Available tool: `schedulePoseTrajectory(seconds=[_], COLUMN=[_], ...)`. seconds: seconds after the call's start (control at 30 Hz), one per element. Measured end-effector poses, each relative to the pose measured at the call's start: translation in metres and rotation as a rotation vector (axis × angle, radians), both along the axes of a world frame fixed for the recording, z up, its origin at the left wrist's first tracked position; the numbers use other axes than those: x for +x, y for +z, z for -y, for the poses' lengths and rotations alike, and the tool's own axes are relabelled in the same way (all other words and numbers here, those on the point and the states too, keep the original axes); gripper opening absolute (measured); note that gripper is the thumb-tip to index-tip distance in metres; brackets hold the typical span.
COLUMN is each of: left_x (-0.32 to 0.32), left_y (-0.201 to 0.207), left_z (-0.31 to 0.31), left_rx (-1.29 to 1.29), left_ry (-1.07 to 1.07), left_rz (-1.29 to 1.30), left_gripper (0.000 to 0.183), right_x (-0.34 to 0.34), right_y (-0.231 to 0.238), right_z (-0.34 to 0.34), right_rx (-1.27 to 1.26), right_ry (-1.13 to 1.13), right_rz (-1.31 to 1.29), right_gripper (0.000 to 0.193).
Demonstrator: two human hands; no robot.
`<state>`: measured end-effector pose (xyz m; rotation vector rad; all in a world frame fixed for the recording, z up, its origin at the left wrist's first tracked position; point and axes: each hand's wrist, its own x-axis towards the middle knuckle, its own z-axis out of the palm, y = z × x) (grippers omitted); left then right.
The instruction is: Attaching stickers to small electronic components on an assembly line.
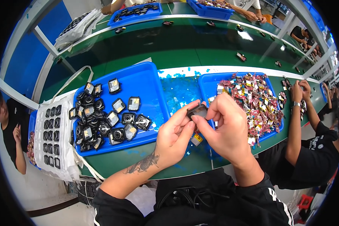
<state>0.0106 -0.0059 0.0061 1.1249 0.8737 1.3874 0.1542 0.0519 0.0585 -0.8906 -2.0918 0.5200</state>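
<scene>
My left hand (174, 136) and my right hand (224, 126) together hold a small black square casing (197, 110) above the green bench, fingertips of both pinching its edges. A small flat silver cell with a yellow band (196, 138) hangs just below it between my hands. To the left lies a blue tray (147, 81) with several more black casings (101, 120). To the right sits a second blue tray (206, 82) heaped with small red, silver and yellow cells (258, 100).
A white bagged sheet of black parts (52, 137) lies at the left bench edge. Blue film scraps (180, 90) litter the green surface between the trays. A person in black sits at my right, another at my left, others across the conveyor (184, 45).
</scene>
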Motion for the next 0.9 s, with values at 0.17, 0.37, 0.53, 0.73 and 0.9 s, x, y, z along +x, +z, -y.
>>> schedulePoseTrajectory(seconds=[0.17, 0.37, 0.53, 0.73, 0.9], left_x=[0.003, 0.002, -0.003, -0.002, -0.015], left_y=[-0.001, 0.0, 0.0, 0.003, -0.006], left_z=[-0.005, -0.005, -0.011, -0.009, -0.007], left_rx=[0.001, 0.039, 0.017, 0.037, 0.379], left_ry=[0.038, 0.063, 0.159, 0.157, 0.262], left_rz=[0.121, 0.153, 0.23, 0.289, -0.245], left_gripper=[0.047, 0.046, 0.045, 0.046, 0.04], right_x=[-0.001, 0.008, 0.019, 0.004, 0.007], right_y=[-0.009, -0.023, -0.026, -0.046, -0.033], right_z=[-0.007, 0.001, 0.02, 0.024, 0.028], right_rx=[-0.033, -0.215, -0.542, -0.903, -1.04], right_ry=[-0.017, -0.016, 0.154, 0.215, 0.276], right_rz=[-0.063, -0.394, -0.232, -0.572, -0.634], right_gripper=[0.027, 0.025, 0.036, 0.031, 0.021])
